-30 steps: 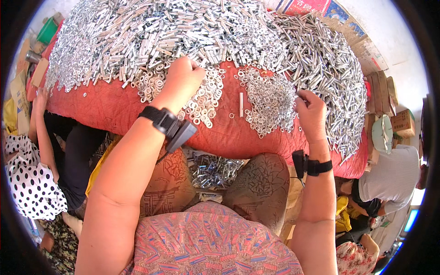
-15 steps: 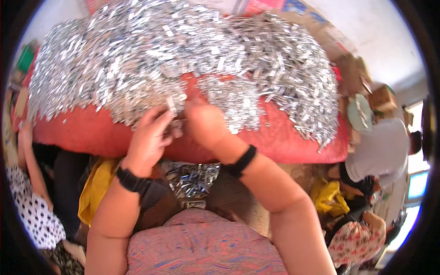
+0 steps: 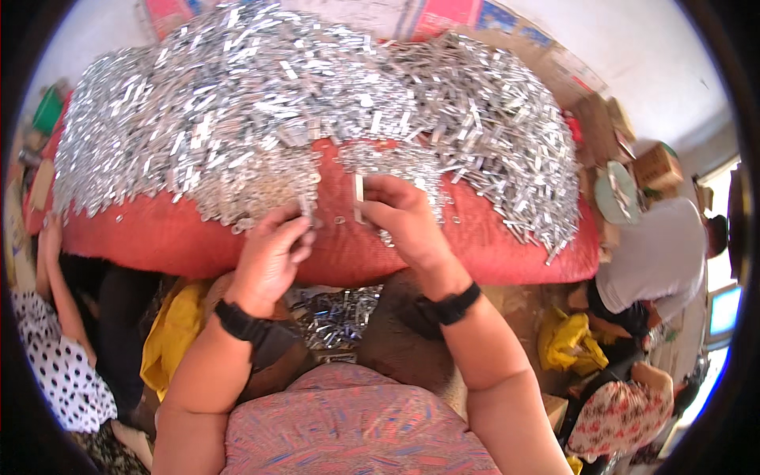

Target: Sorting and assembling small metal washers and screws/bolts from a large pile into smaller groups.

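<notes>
My right hand (image 3: 408, 226) pinches a short, flat metal strip (image 3: 359, 188), held upright between thumb and fingers. To its left, my left hand (image 3: 271, 257) is closed with thumb and fingertips around a small shiny metal piece (image 3: 305, 207), whose exact shape is blurred. Both hands hover above the red cloth-covered surface (image 3: 158, 233), a small gap between them. Beyond them lies a wide heap of silvery metal strips (image 3: 261, 87). Smaller metal pieces (image 3: 245, 186) are heaped near my left hand, and another small pile (image 3: 396, 165) lies behind my right hand.
More metal pieces (image 3: 336, 317) lie below, between my knees. A person in a polka-dot top (image 3: 67, 364) sits at the left; a person in grey (image 3: 657, 253) and one in a floral top (image 3: 621, 412) are at the right. Yellow bags (image 3: 570, 342) and cardboard boxes (image 3: 659, 168) stand nearby.
My hands have drawn apart; the right one moved rightward and now shows the upright strip in its fingers. My left hand has shifted slightly right and down.
</notes>
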Demonstrator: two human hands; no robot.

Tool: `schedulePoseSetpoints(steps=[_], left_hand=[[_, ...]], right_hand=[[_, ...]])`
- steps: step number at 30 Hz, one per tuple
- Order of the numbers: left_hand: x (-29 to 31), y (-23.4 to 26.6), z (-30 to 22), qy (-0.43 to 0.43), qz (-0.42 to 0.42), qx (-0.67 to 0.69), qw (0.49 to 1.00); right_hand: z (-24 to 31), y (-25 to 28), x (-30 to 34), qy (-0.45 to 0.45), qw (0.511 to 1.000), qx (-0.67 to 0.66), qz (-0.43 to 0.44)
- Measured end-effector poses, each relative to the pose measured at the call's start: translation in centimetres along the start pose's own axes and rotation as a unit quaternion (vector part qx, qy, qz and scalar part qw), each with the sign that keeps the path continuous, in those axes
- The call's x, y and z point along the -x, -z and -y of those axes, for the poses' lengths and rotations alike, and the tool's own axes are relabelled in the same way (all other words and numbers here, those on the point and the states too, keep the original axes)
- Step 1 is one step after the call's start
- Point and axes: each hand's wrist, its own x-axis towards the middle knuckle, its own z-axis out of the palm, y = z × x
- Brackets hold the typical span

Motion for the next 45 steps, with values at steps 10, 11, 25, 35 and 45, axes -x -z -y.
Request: schedulePoseSetpoints(steps=[10,11,25,35,45], left_hand=[[1.3,0.0,0.0,0.017,0.005,0.005,1.0],[1.4,0.1,-0.2,0.012,0.009,0.009,1.0],[3.4,3.4,-2.2,-0.068,-0.023,0.032,0.997],[3.8,5.0,-2.8,-0.108,-0.013,0.058,0.992],[4.1,5.3,-2.7,-0.11,-0.02,0.038,0.993]], right_hand=[[-2.1,-0.6,3.3,-0.089,0.987,-0.124,0.041],[-2.4,-0.9,3.4,-0.09,0.986,-0.135,0.041],[-6.6,-6.1,6.2,-0.217,0.966,-0.131,0.058],[-17.2,-6.5,5.2,-0.289,0.943,0.156,0.052],[-21.8,-8.4,0.9,-0.208,0.975,0.012,-0.081]])
